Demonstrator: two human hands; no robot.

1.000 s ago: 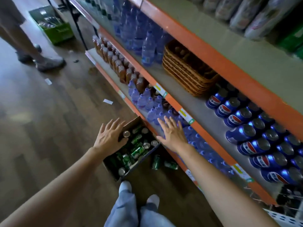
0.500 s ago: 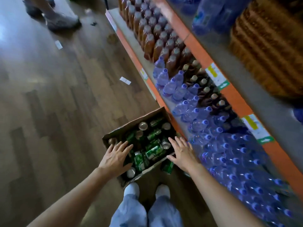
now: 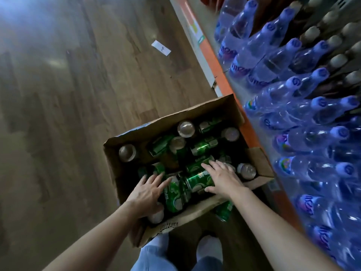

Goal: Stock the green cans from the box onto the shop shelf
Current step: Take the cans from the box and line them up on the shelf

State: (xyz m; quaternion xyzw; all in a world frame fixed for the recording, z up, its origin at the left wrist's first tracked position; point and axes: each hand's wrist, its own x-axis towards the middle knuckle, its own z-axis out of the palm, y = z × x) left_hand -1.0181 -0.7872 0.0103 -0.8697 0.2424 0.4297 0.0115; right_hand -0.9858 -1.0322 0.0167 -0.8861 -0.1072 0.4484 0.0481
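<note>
- Head view: I see the box [image 3: 195, 111] at lower centre, against the shelf [image 3: 220, 79]. The green cans [image 3: 203, 146] inside are jumbled, some upright, some lying.
- Left hand [image 3: 146, 190] is flat with spread fingers, touching the left can [image 3: 173, 196], whose long axis runs up-down.
- Right hand [image 3: 222, 178] rests straight-fingered on the right can [image 3: 195, 180], which lies left-right.

water bottles [image 3: 316, 169], 3 o'clock: blurred, edge-cut | loose can [image 3: 224, 211], 5 o'clock: half behind box [image 3: 185, 217] | slip [image 3: 161, 47] mark: unreadable
</note>
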